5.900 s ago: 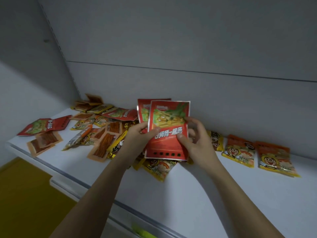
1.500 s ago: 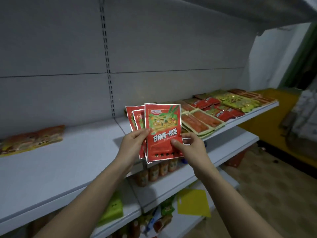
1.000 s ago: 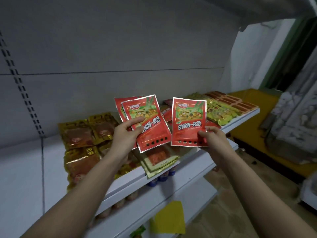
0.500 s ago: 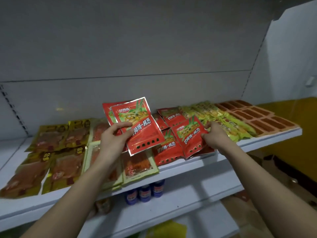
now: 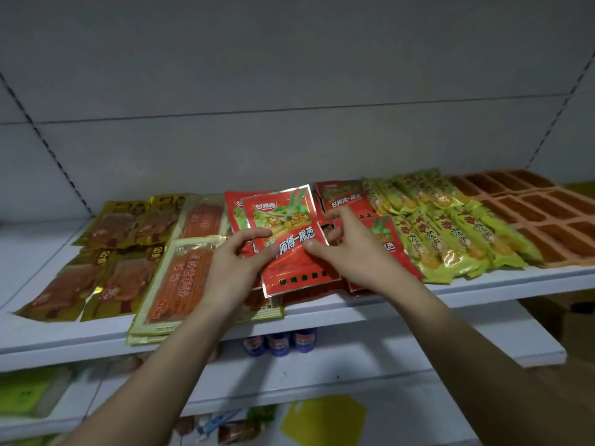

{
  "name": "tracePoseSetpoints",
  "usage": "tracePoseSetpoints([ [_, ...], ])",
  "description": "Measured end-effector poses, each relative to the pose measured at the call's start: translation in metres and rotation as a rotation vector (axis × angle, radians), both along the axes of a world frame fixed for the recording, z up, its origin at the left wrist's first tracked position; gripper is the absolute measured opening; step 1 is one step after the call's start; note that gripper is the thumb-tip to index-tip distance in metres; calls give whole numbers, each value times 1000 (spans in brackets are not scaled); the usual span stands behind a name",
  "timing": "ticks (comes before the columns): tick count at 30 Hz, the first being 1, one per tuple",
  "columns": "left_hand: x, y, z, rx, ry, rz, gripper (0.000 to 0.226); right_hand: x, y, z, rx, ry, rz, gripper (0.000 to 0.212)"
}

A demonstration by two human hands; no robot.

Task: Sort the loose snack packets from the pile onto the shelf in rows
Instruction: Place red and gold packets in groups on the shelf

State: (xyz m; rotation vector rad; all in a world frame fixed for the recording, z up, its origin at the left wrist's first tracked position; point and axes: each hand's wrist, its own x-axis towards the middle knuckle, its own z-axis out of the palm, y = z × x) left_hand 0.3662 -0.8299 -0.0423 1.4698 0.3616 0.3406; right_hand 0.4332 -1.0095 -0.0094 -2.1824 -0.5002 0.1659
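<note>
Red snack packets [image 5: 286,239] pinched in left hand [image 5: 231,272], thumb on front, over shelf [image 5: 354,309] front edge, mid-row. Right hand [image 5: 357,252] pinching the front packet's right edge. Red row [image 5: 347,197] behind.

Red packet [image 5: 291,239]: "甘师傅一根葱". Green packets [image 5: 450,233]: txt illegible.

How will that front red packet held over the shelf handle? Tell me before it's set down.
Probably light and floppy: the front red packet is a thin flat pouch, held up by the left hand and the right hand's thumb. Its glossy foil border suggests it could slide off the other red packets beneath.
</note>
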Motion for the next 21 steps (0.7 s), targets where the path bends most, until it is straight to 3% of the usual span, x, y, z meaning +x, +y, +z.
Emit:
tracePoseSetpoints([
  [2, 1, 2, 2, 0, -45, 10, 30, 2, 7, -7, -18, -41, 2, 51],
  [7, 2, 19, 21, 22, -124, 2, 51, 15, 19, 4, 179, -4, -28, 27],
  [10, 4, 41, 32, 78, -137, 82, 48, 28, 17, 16, 208, -30, -90, 21],
  [13, 7, 64, 38, -5, -139, 202, 38, 37, 6, 12, 63, -18, -138, 18],
  [17, 8, 74, 39, -70, -118, 249, 44, 32, 4, 0, -145, 58, -86, 15],
  [21, 12, 62, 39, -53, -83, 209, 50, 23, 13, -19, -409, -165, -49, 14],
])
